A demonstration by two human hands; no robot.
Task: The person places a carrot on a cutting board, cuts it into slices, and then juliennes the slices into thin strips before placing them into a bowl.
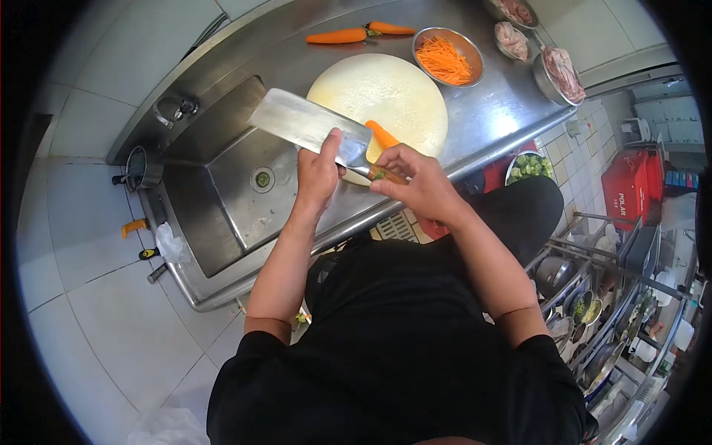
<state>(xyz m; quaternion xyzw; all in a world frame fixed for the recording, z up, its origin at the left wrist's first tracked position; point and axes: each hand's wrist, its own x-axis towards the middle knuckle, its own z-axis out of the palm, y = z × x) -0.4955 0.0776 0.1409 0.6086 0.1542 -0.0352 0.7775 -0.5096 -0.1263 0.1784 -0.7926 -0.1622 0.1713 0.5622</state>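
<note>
A wide cleaver [308, 127] is held flat over the edge of the sink and a round cutting board [404, 96]. My left hand [319, 169] grips the blade from below, its thumb lying on the metal near the handle. My right hand [419, 178] is closed with its fingers round the wooden handle. Beyond the handle, a piece of carrot [382, 135] lies on the board, partly hidden by the cleaver and my right hand. Behind the board are carrots [336, 36] and a metal bowl [478, 62] of shredded carrot [443, 61].
The steel sink [222, 193] with its drain [262, 179] lies to the left, below a faucet [176, 111]. Bowls of raw meat [561, 73] stand at the right end of the counter. A container of green vegetables [528, 167] and a rack of pans [555, 276] are at the right.
</note>
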